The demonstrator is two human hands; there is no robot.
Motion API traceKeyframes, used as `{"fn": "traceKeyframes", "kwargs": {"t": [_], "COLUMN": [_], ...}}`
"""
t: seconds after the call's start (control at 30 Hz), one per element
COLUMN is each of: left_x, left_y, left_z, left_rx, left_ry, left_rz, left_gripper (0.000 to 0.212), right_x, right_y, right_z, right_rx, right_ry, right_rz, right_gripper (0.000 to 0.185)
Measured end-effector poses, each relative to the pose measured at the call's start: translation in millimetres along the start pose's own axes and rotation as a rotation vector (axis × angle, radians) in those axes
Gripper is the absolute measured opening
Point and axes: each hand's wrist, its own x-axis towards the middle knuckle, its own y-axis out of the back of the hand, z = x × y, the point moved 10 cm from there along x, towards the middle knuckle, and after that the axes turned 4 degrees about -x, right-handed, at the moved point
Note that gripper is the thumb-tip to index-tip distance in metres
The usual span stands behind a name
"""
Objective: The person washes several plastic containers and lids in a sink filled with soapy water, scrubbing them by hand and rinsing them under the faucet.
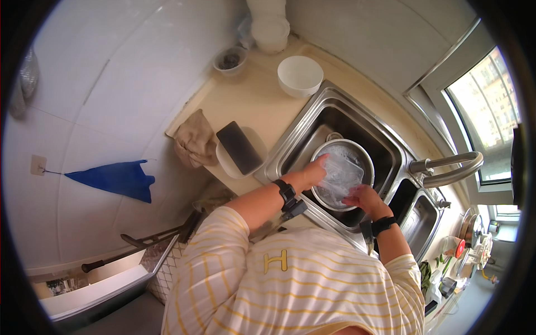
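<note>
A round metal basin (370, 164) stands in the larger bowl of the stainless steel sink (289, 157), with soapy-looking water inside. Over the basin, a clear plastic container (344, 171) is tilted between my hands. My left hand (315, 171) grips its left edge, fingers at the rim. At its lower right edge, my right hand (365, 199) holds on with the fingertips. Suds and glare blur the container's outline, so its exact shape is hard to tell. Black straps circle both wrists.
A curved metal faucet (454, 167) reaches in from the right. On the counter stand a white bowl (299, 75), a small tub with dark contents (230, 61), a brown cloth (196, 140) and a dark phone-like slab (239, 147) across a white dish (258, 144). A blue cloth (119, 180) hangs left.
</note>
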Motion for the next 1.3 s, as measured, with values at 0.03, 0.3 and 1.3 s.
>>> {"fn": "traceKeyframes", "kwargs": {"t": [0.03, 0.3, 1.3], "left_x": [5.3, -15.2, -8.2], "left_y": [0.6, -24.6, -41.4], "left_z": [6.2, 12.2, 10.6], "left_rx": [-0.020, -0.092, -0.594], "left_ry": [-0.052, -0.027, 0.171], "left_rz": [0.002, -0.115, -0.277], "left_gripper": [0.075, 0.065, 0.057], "right_x": [0.0, -18.6, -91.4], "right_y": [1.7, 30.6, -23.8], "right_z": [-4.5, 0.9, -134.5], "right_rx": [0.004, -0.185, -0.572], "right_ry": [-0.001, -0.158, 0.619], "right_rz": [0.011, 0.091, 0.327], "right_gripper": [0.018, 0.036, 0.055]}}
